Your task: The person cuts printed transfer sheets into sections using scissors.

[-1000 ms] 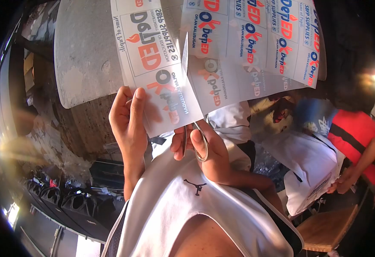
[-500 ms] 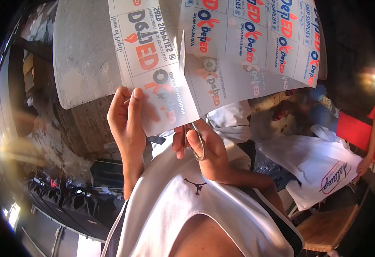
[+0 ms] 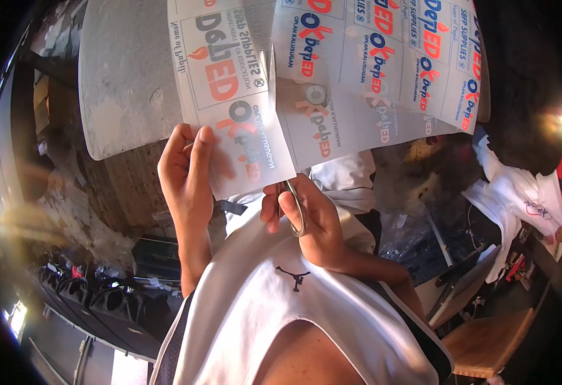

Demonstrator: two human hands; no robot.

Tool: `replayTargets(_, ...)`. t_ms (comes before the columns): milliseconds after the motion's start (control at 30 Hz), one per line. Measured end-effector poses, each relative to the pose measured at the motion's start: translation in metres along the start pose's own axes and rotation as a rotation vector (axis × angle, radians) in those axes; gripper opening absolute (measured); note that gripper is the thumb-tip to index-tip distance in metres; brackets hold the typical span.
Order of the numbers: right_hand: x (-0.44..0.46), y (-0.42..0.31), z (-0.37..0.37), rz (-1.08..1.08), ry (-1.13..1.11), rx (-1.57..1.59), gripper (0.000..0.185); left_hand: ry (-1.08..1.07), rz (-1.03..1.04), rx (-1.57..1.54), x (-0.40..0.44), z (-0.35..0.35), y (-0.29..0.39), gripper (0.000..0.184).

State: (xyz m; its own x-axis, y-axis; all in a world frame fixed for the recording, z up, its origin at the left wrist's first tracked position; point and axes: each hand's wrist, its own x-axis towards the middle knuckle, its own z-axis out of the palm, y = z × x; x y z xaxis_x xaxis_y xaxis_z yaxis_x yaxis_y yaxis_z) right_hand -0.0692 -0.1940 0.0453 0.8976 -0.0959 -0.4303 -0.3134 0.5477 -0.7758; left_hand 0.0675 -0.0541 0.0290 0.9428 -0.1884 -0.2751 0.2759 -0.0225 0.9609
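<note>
My left hand point(image 3: 190, 160) pinches the lower left edge of a translucent printed strip point(image 3: 229, 138), thumb on top. Red, blue and grey lettering shows through it in mirror image. My right hand point(image 3: 310, 215) grips a pair of scissors point(image 3: 298, 208), its fingers in the handle loops. The scissor blades reach up behind the strip, and their tips show in the slit between it and the wider printed sheet point(image 3: 371, 115) on the right. That sheet is still joined to the strip higher up and curls over, with rows of the same print.
A worn grey board point(image 3: 130, 96) lies under the sheets. A wooden stool point(image 3: 489, 340) stands at lower right. Near it, a person's hand point(image 3: 558, 234) holds a white printed shirt point(image 3: 525, 199). Dark bags point(image 3: 101, 301) lie at lower left.
The scissor blades have closed somewhat and the handle loops have drawn together. The strip and my left hand have shifted slightly up. At right, the white shirt has moved up and away.
</note>
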Motion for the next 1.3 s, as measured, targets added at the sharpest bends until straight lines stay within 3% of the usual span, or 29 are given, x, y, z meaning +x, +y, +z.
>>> replayTargets(1300,0.004,-0.005,-0.013,0.061,-0.021,-0.143,0.032,-0.027,-0.057,0.008,0.009,-0.005,-0.003,0.024)
